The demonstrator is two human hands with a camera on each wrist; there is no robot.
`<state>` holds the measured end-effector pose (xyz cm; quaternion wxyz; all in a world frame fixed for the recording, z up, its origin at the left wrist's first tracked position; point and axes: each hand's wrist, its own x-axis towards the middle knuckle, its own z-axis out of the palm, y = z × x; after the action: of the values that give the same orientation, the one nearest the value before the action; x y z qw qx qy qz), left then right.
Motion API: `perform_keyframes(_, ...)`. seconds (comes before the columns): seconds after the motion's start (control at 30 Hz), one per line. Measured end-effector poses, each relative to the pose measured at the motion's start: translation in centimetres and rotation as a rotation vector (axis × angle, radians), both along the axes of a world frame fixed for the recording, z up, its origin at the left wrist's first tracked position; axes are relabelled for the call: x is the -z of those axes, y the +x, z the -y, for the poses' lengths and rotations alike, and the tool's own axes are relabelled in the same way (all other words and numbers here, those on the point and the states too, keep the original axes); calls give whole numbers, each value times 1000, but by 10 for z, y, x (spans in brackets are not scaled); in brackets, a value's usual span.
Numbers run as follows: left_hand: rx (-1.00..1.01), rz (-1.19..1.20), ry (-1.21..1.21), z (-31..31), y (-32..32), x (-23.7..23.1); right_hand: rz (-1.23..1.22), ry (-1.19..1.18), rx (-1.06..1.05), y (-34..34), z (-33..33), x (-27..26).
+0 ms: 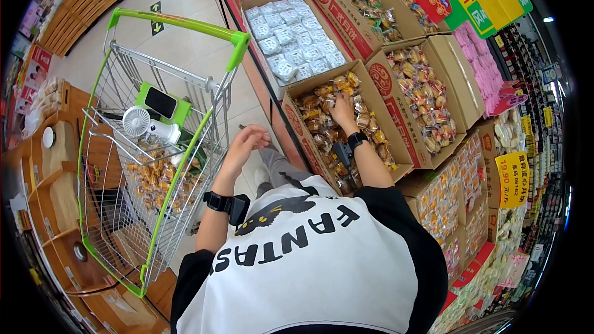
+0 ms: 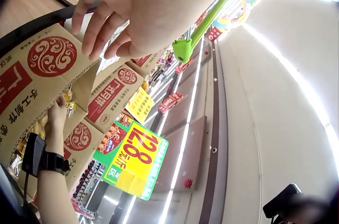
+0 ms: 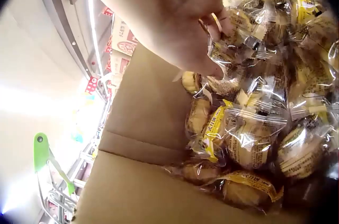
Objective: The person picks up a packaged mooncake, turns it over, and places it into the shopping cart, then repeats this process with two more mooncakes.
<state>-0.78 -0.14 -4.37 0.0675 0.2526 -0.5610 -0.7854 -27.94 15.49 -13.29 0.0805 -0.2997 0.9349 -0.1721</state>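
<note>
My right hand is in among the wrapped cakes in the carton; can't tell if it's pinching one. Left hand relaxed, empty. Cakes could slip if pinched by a glossy edge.

Behind the fingers, strapped black devices are worn. Farther back, a white shirt with black sleeves, black cat print and black lettering is worn; grey trousers are noted.
</note>
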Motion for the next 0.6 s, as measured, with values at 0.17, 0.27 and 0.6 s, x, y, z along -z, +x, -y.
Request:
perform_keyframes(0.17, -18, 12, 1, -1, 3, 0, -31, 21, 15, -3, 3, 2)
perform_keyframes(0.27, -13, 18, 2, -1, 4, 1, 8, 49, 37, -2, 2, -5)
perform_keyframes(0.6, -5, 13, 14, -4, 3, 1, 170, -9, 53, -2, -12, -22)
